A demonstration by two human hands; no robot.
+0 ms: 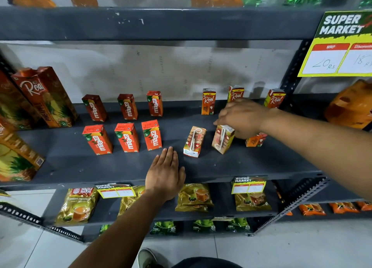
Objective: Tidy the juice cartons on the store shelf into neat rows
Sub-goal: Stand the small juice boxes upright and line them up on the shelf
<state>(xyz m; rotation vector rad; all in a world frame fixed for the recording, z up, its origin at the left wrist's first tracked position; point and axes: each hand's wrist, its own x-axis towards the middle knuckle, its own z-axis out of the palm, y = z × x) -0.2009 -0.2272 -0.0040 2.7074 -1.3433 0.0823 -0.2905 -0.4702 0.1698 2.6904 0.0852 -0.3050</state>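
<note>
Small red Maaza cartons stand in two rows on the dark shelf (120, 167), three at the back (127, 106) and three in front (127, 137). To the right, three small Real cartons (208, 101) stand at the back. My right hand (241, 117) grips the top of a tilted Real carton (222, 139) in the front row. Another Real carton (194, 141) stands turned just left of it, and a third (255, 140) is partly hidden under my hand. My left hand (165, 175) rests flat on the shelf's front edge, holding nothing.
Tall Real pineapple cartons (45, 96) stand at the left end. A yellow price sign (340, 44) hangs at the upper right, with an orange pack (351, 104) below it. Tea packets (77, 204) fill the lower shelf. A slanted metal upright (291, 205) crosses at the lower right.
</note>
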